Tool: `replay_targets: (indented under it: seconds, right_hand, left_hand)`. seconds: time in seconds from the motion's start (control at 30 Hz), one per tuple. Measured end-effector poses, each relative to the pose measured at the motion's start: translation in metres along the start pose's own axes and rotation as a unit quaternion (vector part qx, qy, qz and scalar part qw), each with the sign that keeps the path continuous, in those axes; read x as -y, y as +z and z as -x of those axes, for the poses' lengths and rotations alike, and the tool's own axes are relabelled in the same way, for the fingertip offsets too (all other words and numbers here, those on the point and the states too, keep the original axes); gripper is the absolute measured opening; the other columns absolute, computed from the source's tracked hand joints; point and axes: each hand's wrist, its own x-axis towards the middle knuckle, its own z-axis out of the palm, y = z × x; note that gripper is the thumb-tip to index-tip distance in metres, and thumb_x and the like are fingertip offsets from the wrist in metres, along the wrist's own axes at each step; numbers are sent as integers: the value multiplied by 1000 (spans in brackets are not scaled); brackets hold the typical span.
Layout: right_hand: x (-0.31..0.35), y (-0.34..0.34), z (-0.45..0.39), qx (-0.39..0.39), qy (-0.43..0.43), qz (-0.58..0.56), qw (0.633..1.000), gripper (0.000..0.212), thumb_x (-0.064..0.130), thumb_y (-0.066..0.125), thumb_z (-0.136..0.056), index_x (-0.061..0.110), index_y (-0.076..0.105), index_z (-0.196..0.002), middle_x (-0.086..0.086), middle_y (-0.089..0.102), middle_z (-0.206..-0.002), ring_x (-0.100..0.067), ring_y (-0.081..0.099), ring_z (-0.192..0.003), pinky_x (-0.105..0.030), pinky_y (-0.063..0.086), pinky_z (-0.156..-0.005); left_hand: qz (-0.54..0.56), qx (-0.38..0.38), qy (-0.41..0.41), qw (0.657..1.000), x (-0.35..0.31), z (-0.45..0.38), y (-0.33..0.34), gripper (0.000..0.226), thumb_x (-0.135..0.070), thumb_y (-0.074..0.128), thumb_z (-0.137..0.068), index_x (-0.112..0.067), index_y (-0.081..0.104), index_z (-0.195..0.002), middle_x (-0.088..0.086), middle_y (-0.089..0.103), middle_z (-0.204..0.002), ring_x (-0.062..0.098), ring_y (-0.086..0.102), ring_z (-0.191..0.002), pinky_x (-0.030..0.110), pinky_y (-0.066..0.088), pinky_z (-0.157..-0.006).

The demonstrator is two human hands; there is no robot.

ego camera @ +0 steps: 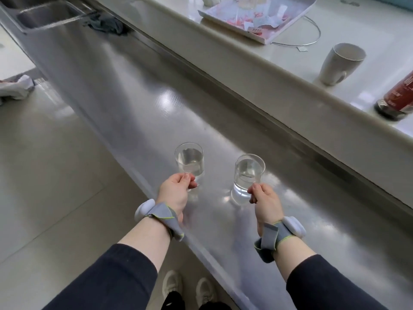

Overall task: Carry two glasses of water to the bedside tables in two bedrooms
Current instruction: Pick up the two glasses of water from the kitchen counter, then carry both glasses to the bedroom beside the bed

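- The worktop (156, 113) is long, shiny grey metal, and light spots gleam on it.
- Two clear, round glasses stand near its front edge, side by side but apart.
- The left glass (189, 161) is tall and smooth, with clear water reaching a bit over half way up.
- The right glass (248, 175) has a thick, heavy bottom and holds more water, filling most of it.
- The left hand (176, 193) has its grip closed on the low part of the left glass, thumb on the near side and fingers curled round it.
- The right hand (264, 203) has its grip closed on the low near side of the right glass, fingers (254, 190) pressed on the wall.
- I cannot tell if the glasses are lifted or resting on the metal.
- Each wrist wears a grey cloth strap with a small white, round box on it.
- Both arms have dark sleeves.
- Behind the metal runs a pale, smooth ledge (279, 70).
- On it stands a white mug (339, 63), which looks empty.
- Near the mug is a bottle with a red label (397, 97) and a flat white tray (290, 25) with papers on it.
- A square metal sink (47, 14) sits at the far left end, with a dark rag (105, 23) beside it.
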Motion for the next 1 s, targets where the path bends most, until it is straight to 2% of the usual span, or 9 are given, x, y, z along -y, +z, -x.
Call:
replay_targets:
  seconds: [0.13,0.27,0.4,0.53,0.73,1.0]
  right_hand:
    - [19,25,21,61,-34,-4,998,30,16,51,-91,18,57,-62,4,42,-55,-15,37,-57,-28,31,-57]
    - [40,52,44,118,-71,-8,990,32,16,52,-91,20,56,-60,8,41,-52,-11,35,-54,-26,29,-55]
    - [64,90,90,188,-110,1,976,32,16,53,-91,19,58,-60,3,43,-56,-13,37,-55,-28,30,-57]
    - [74,130,143,252,-135,-4,958,31,17,54,-91,17,58,-61,-4,44,-61,-13,36,-54,-29,30,-56]
    - [71,206,255,356,-169,11,919,33,20,57,-91,19,60,-58,13,45,-47,-10,40,-53,-30,32,-59]
    - [45,301,416,475,-171,6,863,34,23,56,-88,19,58,-55,8,39,-49,-16,34,-57,-31,27,-59]
  left_hand:
    - [25,-40,28,999,-5,20,-38,22,-17,51,-93,-19,64,-75,5,64,-69,20,59,-76,34,42,-89]
    - [37,-75,39,996,-8,41,-77,22,-20,52,-93,-21,66,-76,-1,65,-65,13,56,-70,27,38,-72]
    - [65,-128,62,988,-8,67,-132,22,-21,53,-92,-20,67,-75,-9,64,-55,14,51,-67,27,40,-73]
    - [98,-175,76,977,-5,101,-190,23,-20,53,-92,-19,68,-74,-7,64,-56,19,51,-71,32,41,-82]
    - [136,-266,116,947,7,169,-310,25,-16,52,-92,-17,67,-72,-8,61,-52,15,53,-65,32,41,-80]
    - [163,-372,145,902,40,255,-472,28,-14,55,-90,-18,69,-67,-2,59,-51,25,53,-68,38,42,-80]
